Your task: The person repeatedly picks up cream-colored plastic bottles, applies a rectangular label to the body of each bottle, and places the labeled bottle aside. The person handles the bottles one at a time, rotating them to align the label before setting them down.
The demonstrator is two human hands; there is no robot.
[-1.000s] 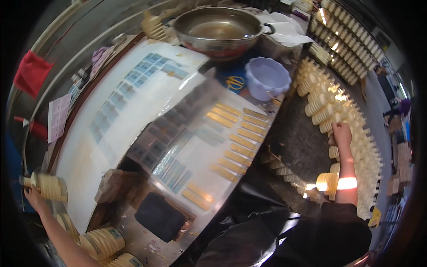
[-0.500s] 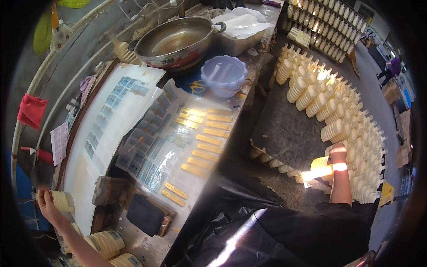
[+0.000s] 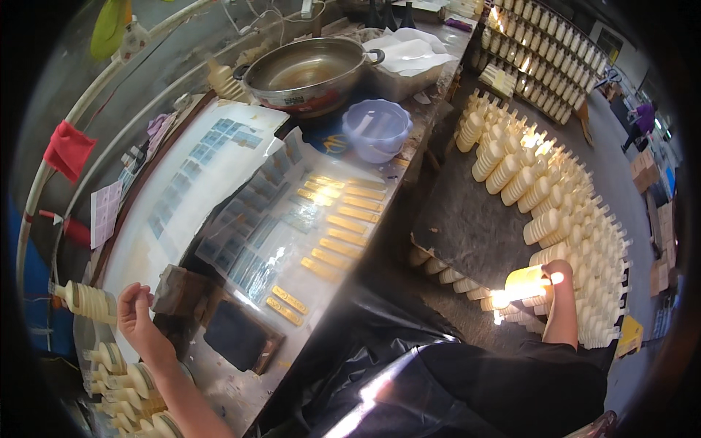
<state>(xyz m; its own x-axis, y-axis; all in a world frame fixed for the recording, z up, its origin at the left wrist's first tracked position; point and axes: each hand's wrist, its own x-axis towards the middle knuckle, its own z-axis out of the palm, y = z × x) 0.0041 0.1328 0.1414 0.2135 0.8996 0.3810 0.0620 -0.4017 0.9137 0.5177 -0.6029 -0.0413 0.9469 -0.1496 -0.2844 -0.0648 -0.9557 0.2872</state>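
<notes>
My right hand (image 3: pixel 561 272) is closed at the end of a cream ribbed, bottle-shaped piece (image 3: pixel 527 282), at the near edge of the packed rows on the right. Bright light washes over this piece and hides its detail, and most of the fingers are turned out of sight. My left hand (image 3: pixel 140 320) is raised over the left side of the bench, fingers loosely bent, with nothing visible in them. Just left of its fingertips another cream ribbed piece (image 3: pixel 89 301) lies on its side, apart from the hand. Several similar pieces (image 3: pixel 131 387) are grouped below, beside my left forearm.
Gold strips (image 3: pixel 343 237) and blue-printed sheets (image 3: pixel 252 266) lie on the bench. A dark pad (image 3: pixel 235 336) sits nearby. Behind are a wide metal pan (image 3: pixel 303 77) and a lavender bowl (image 3: pixel 376 131). Ribbed pieces (image 3: pixel 540 171) crowd a dark platform (image 3: pixel 467 204); a loaded rack (image 3: pixel 544 55) stands beyond.
My left hand has let go of the ribbed piece at the far left and moved right, away from it. My right hand has dropped slightly nearer. The whole view has shifted a little.
</notes>
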